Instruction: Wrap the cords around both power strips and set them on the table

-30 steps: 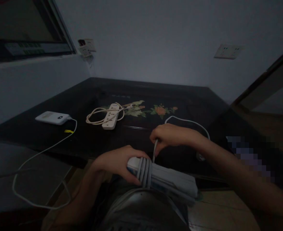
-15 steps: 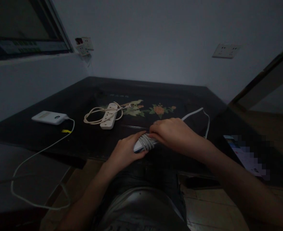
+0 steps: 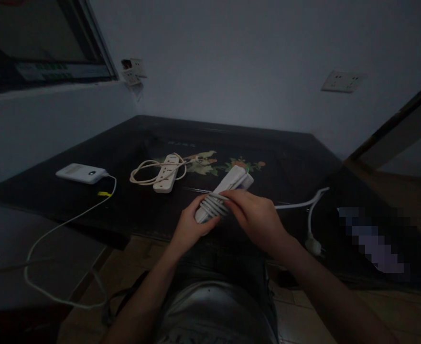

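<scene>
A long white power strip (image 3: pixel 231 179) is tilted up off the near edge of the table, with several turns of grey-white cord (image 3: pixel 213 205) wound around its lower part. My left hand (image 3: pixel 189 223) grips the lower end of the strip, thumb and fingers on either side of the windings. At the coils, my right hand (image 3: pixel 256 210) is closed with its fingertips pinched on the cord. From under the right hand the loose cord runs right across the table, bends back and ends in a white plug (image 3: pixel 313 245) near the right forearm.
On the dark table (image 3: pixel 285 148), a second white power strip (image 3: pixel 166 174) lies with its cord looped over it. A white power bank (image 3: pixel 81 174) with a cable hanging off the edge sits at left. A blurred-out phone-like object (image 3: pixel 373 241) lies at right. Wall sockets (image 3: pixel 343 81) are behind.
The held strip has swung so its far end shows beyond my right hand. My right hand has moved slightly down and right. The plug now shows at right, and the view has shifted slightly.
</scene>
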`<state>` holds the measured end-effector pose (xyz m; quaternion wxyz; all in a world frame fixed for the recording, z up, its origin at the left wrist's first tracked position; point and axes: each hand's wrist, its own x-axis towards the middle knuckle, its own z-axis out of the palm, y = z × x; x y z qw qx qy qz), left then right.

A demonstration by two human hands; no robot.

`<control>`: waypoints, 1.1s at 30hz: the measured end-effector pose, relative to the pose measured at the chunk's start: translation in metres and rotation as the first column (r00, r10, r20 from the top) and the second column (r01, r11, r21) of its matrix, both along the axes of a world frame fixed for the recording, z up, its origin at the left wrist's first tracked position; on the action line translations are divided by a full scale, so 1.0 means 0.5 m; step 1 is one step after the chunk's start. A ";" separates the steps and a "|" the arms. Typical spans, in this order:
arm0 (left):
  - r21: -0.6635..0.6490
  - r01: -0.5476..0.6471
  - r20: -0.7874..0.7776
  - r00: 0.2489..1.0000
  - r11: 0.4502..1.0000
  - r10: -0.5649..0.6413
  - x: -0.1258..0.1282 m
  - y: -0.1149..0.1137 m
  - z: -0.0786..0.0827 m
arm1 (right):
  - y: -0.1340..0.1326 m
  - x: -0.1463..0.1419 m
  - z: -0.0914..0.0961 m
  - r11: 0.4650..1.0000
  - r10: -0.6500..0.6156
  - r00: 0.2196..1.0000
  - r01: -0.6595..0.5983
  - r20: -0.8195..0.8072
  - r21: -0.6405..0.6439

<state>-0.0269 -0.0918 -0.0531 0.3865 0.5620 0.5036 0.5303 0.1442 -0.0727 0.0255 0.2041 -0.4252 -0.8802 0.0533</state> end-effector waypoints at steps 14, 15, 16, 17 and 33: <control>-0.197 0.109 0.576 0.817 0.974 0.025 0.024 -0.001 0.000 | 0.001 0.030 -0.075 0.998 -0.045 0.964 0.058 -0.264 0.040; -0.200 0.117 0.584 0.811 0.973 0.022 0.026 -0.002 0.001 | 0.000 0.034 -0.078 0.998 -0.033 0.960 0.047 -0.279 0.042; -0.201 0.127 0.590 0.807 0.971 0.017 0.029 -0.003 0.002 | -0.002 0.037 -0.079 0.998 -0.019 0.956 0.035 -0.294 0.050; -0.201 0.136 0.594 0.805 0.970 0.010 0.032 -0.004 0.003 | -0.003 0.039 -0.080 0.998 -0.002 0.952 0.023 -0.307 0.066; -0.126 0.202 0.644 0.761 0.971 -0.075 0.036 -0.032 0.014 | -0.007 0.038 -0.055 0.996 0.055 0.874 -0.015 -0.482 0.086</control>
